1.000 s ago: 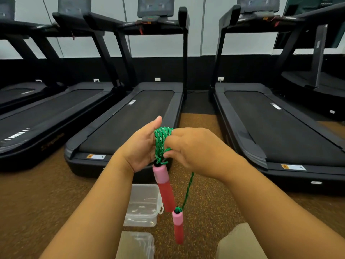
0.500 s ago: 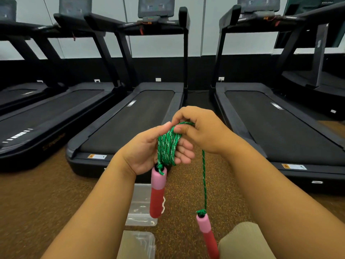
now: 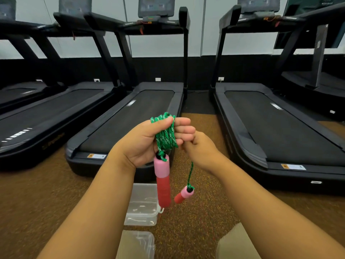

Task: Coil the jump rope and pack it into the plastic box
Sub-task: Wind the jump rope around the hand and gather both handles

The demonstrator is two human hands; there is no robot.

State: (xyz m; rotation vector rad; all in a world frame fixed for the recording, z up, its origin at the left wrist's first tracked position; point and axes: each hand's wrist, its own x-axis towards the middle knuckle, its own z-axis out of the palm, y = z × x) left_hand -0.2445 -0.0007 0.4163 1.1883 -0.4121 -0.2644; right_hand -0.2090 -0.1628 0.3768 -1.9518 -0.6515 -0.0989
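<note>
While the left hand [image 3: 149, 143] clamps the green coil [image 3: 165, 134], the right hand [image 3: 200, 149] at three o'clock pinches its tail; both handles [image 3: 162, 181] dangle above the box [image 3: 142, 204].

We see the plastic box [image 3: 142, 204] on the floor [image 3: 37, 199] before the treadmills [image 3: 130, 118], below both hands; its lid [image 3: 138, 243] lies nearer.

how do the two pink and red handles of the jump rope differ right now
The handle under the left hand hangs nearly upright below the green rope coil. The other handle dangles lower on a loose strand from the right hand, tilted sideways. Both are pink-topped with red grips.
</note>
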